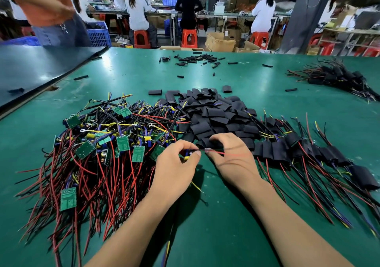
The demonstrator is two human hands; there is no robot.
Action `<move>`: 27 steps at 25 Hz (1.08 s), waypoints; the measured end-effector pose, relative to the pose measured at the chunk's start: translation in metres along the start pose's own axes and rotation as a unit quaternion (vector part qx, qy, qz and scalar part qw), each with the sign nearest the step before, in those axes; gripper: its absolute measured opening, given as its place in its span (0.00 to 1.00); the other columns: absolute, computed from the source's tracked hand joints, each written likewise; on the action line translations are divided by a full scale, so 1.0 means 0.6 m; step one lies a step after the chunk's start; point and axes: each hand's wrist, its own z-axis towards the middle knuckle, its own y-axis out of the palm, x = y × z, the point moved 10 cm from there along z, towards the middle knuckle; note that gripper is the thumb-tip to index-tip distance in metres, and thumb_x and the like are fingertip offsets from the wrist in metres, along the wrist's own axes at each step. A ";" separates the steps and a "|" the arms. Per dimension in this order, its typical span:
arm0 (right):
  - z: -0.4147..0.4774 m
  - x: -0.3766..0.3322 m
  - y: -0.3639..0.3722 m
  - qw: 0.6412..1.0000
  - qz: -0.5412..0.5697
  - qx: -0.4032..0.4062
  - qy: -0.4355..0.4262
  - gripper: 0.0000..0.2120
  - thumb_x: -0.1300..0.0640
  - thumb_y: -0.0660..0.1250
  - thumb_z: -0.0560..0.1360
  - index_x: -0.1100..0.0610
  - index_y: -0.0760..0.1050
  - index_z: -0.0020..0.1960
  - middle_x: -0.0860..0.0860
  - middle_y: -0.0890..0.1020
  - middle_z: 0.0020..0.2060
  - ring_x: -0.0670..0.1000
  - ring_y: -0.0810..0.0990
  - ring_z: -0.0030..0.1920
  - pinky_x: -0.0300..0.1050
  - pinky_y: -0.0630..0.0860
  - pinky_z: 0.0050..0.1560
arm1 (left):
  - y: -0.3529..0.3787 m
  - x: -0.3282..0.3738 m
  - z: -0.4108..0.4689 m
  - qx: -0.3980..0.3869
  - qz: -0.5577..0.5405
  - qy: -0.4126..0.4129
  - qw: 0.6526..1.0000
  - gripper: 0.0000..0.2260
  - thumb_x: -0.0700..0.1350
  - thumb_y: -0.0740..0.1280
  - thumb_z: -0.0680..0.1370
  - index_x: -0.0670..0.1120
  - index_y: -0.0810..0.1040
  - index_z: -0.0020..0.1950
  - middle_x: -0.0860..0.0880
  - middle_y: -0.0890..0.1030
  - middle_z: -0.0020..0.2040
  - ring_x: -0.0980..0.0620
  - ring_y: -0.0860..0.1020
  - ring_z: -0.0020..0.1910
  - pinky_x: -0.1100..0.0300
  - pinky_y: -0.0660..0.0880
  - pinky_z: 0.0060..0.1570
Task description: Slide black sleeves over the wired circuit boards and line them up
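My left hand [176, 163] grips a small wired circuit board [187, 155] with blue and yellow parts, mostly hidden under the fingers. My right hand [228, 153] pinches that board's red and black wires [213, 152] and curls around a black sleeve [207, 143] at the pile's near edge. A heap of bare green boards with red and black wires [98, 143] lies to the left. The pile of loose black sleeves [213, 114] sits just behind my hands. Sleeved boards [287, 149] lie in a row to the right, wires trailing toward me.
The green table [216, 215] carries thin black tube pieces [195, 58] at the back and another sleeved bundle [337, 77] at far right. A dark panel [37, 67] lies at the left. A person in orange [47, 3] stands at the far left; others sit at benches behind.
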 end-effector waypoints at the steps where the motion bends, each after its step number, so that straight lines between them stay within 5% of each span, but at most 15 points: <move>1: -0.001 0.004 -0.005 1.000 0.020 0.010 0.010 0.13 0.50 0.73 0.75 0.50 0.80 0.58 0.49 0.81 0.56 0.52 0.77 0.59 0.46 0.73 0.60 | -0.001 -0.001 0.000 0.003 -0.002 -0.001 1.000 0.03 0.47 0.71 0.77 0.53 0.80 0.43 0.55 0.80 0.30 0.51 0.78 0.32 0.63 0.73 0.36; 3: -0.004 0.011 -0.015 0.996 0.074 0.028 0.029 0.09 0.52 0.73 0.75 0.50 0.81 0.54 0.48 0.82 0.52 0.49 0.79 0.53 0.44 0.74 0.57 | -0.004 0.001 0.000 0.009 0.007 0.004 1.000 0.05 0.49 0.71 0.77 0.52 0.80 0.41 0.56 0.78 0.26 0.53 0.74 0.28 0.65 0.69 0.30; 6: -0.012 0.023 -0.053 0.976 0.169 0.120 0.059 0.03 0.55 0.73 0.75 0.50 0.79 0.46 0.48 0.84 0.42 0.43 0.78 0.40 0.27 0.70 0.44 | -0.007 0.013 -0.001 0.012 0.014 0.031 0.999 0.07 0.48 0.70 0.78 0.50 0.81 0.40 0.53 0.79 0.28 0.59 0.69 0.25 0.68 0.66 0.28; 8: -0.018 0.043 -0.073 0.951 0.245 0.160 0.104 0.06 0.55 0.73 0.75 0.51 0.77 0.42 0.46 0.82 0.35 0.42 0.76 0.34 0.30 0.70 0.40 | -0.006 0.016 -0.001 0.008 0.013 0.031 0.999 0.08 0.48 0.68 0.79 0.50 0.82 0.42 0.51 0.76 0.27 0.59 0.66 0.24 0.67 0.64 0.27; 11: -0.020 0.044 -0.051 0.896 0.407 0.091 0.155 0.09 0.57 0.72 0.76 0.55 0.74 0.41 0.44 0.76 0.27 0.44 0.75 0.27 0.36 0.72 0.33 | -0.003 0.005 0.000 -0.002 0.004 0.003 1.000 0.12 0.50 0.63 0.82 0.49 0.82 0.44 0.56 0.68 0.23 0.56 0.64 0.24 0.63 0.60 0.27; 13: -0.029 0.020 -0.030 0.891 0.428 0.033 0.148 0.10 0.58 0.72 0.76 0.55 0.73 0.39 0.44 0.74 0.24 0.44 0.73 0.25 0.37 0.72 0.30 | 0.005 0.001 0.000 -0.019 -0.032 -0.015 0.999 0.16 0.53 0.61 0.82 0.44 0.80 0.43 0.56 0.64 0.22 0.53 0.63 0.27 0.57 0.60 0.31; 18: -0.043 -0.033 -0.013 0.903 0.422 -0.031 0.077 0.10 0.60 0.74 0.75 0.57 0.73 0.41 0.46 0.79 0.28 0.45 0.75 0.27 0.35 0.72 0.31 | 0.022 0.019 -0.009 -0.059 -0.077 -0.006 0.995 0.18 0.58 0.57 0.83 0.49 0.78 0.43 0.44 0.69 0.29 0.47 0.64 0.25 0.48 0.61 0.30; 21: -0.046 -0.027 0.000 0.867 0.481 -0.064 0.114 0.09 0.62 0.75 0.74 0.59 0.76 0.51 0.53 0.85 0.39 0.48 0.77 0.31 0.39 0.76 0.35 | 0.013 0.020 -0.007 -0.046 -0.048 0.014 0.998 0.20 0.53 0.58 0.84 0.49 0.75 0.34 0.51 0.63 0.25 0.52 0.62 0.26 0.53 0.59 0.31; 25: -0.043 -0.024 0.004 0.845 0.512 -0.092 0.125 0.13 0.59 0.76 0.71 0.57 0.81 0.55 0.54 0.87 0.49 0.47 0.82 0.42 0.39 0.79 0.44 | 0.009 0.023 -0.005 -0.037 -0.027 0.037 0.998 0.13 0.48 0.63 0.82 0.42 0.78 0.42 0.53 0.68 0.26 0.52 0.66 0.28 0.56 0.65 0.32; 27: -0.036 -0.008 -0.010 0.797 0.582 -0.039 0.155 0.15 0.57 0.76 0.66 0.57 0.81 0.52 0.53 0.87 0.47 0.47 0.84 0.43 0.41 0.81 0.45 | 0.011 0.021 -0.005 -0.047 -0.049 0.025 0.997 0.09 0.44 0.63 0.82 0.46 0.80 0.44 0.52 0.74 0.26 0.53 0.70 0.24 0.62 0.67 0.29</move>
